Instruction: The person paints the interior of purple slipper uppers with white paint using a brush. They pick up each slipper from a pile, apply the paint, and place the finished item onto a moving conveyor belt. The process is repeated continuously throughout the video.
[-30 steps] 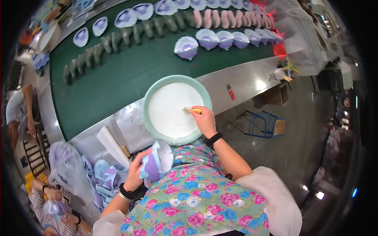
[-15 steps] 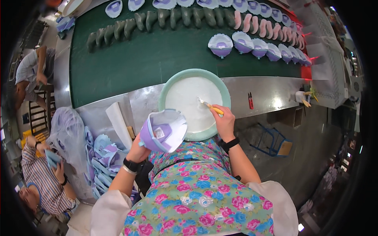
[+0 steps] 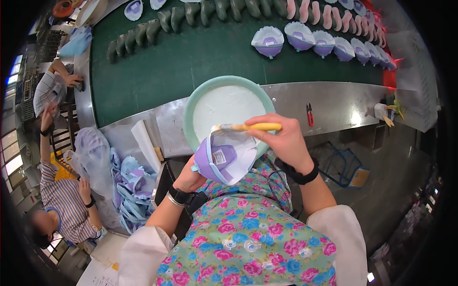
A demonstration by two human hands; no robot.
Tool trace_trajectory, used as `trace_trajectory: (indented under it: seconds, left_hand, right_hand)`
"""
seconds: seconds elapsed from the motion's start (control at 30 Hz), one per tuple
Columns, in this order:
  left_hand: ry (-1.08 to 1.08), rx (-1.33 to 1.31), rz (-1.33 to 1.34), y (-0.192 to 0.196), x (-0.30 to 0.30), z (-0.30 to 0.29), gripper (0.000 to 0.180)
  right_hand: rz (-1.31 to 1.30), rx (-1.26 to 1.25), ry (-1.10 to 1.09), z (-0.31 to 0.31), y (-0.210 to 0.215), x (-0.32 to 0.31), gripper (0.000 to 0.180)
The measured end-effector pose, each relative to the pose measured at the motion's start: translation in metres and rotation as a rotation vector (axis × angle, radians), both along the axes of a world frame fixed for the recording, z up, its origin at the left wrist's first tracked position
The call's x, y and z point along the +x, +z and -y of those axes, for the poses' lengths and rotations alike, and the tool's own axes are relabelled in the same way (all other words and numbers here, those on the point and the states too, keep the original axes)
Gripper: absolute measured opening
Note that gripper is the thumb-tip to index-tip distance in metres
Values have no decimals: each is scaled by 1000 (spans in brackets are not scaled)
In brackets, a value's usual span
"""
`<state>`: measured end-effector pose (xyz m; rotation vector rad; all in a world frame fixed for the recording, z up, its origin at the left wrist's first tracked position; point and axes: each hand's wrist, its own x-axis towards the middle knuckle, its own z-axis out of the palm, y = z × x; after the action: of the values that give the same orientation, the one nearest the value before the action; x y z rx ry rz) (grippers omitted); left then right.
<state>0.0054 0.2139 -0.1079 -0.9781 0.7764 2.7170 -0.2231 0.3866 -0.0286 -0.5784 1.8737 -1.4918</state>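
My left hand [image 3: 189, 176] grips a purple and pale-blue shoe upper [image 3: 208, 162] from below and the left, its white inside facing up. Between the fingers of my right hand [image 3: 289, 140] is a paintbrush [image 3: 263, 127] with a yellow handle. Its bristles lie at the upper's top edge; whether they touch it I cannot tell. Behind both hands stands a pale green basin [image 3: 190, 114] holding white liquid [image 3: 228, 106]. The upper and my right hand overlap the basin's near rim in the view.
Across the green belt [image 3: 167, 66] run rows of dark shoe lasts [image 3: 206, 12], pink insole-shaped pieces [image 3: 327, 17] and more uppers [image 3: 267, 43]. Red-handled snips [image 3: 310, 116] lie on the metal ledge. Uppers are piled [image 3: 131, 186] at left, near two people. A blue-framed stool [image 3: 344, 167] stands at right.
The brush has come out of the white liquid, toward me, to the upper's edge. My left hand has shifted the upper rightward. At left, a person's arm now reaches toward the belt.
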Motion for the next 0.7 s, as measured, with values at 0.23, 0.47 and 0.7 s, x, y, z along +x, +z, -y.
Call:
trace_trajectory:
  seconds: [0.23,0.47,0.7]
  left_hand:
    - [131,-92,34,2,-12,-15,49]
    - [355,-223,-27,-9,-13,-39,46]
    - [526,-327,66,18,-34,-57,35]
  right_hand:
    - [-74,204,-194,-33,-17,-13,17]
    - [155,180,-178,-40,-15,10,21]
    - [68,87,-34,-49,18,5,14]
